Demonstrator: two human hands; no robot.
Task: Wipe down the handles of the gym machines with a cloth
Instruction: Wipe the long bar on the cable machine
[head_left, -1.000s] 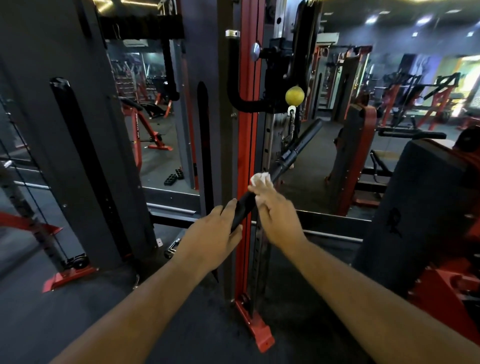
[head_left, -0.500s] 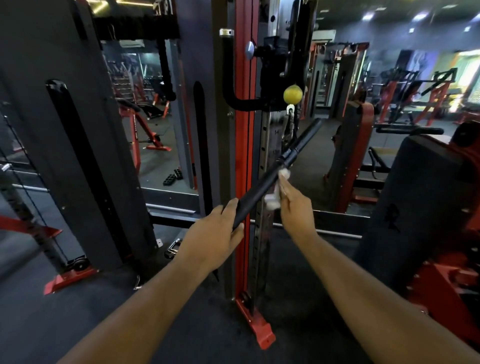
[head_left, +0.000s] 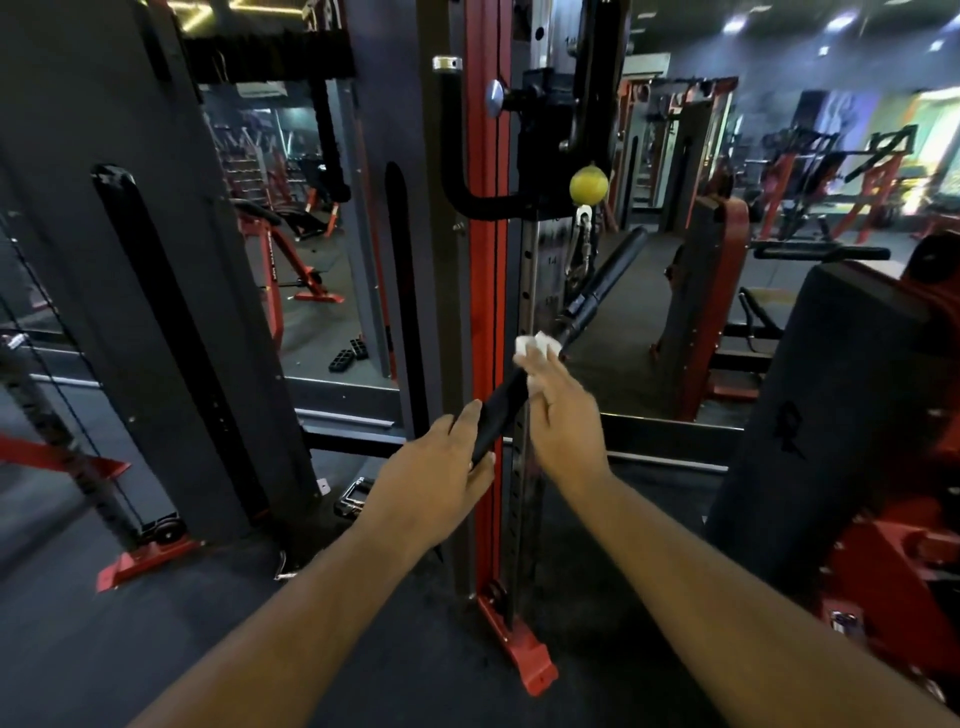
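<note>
Left hand tight around the black bar — right hand with fingers around the white cloth on it

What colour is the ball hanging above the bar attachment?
The ball is yellow, seen in the head view, hanging over the black bar.

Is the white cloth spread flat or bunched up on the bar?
Bunched up. The white cloth shows as a crumpled wad against the black bar, under the right hand fingers.
</note>
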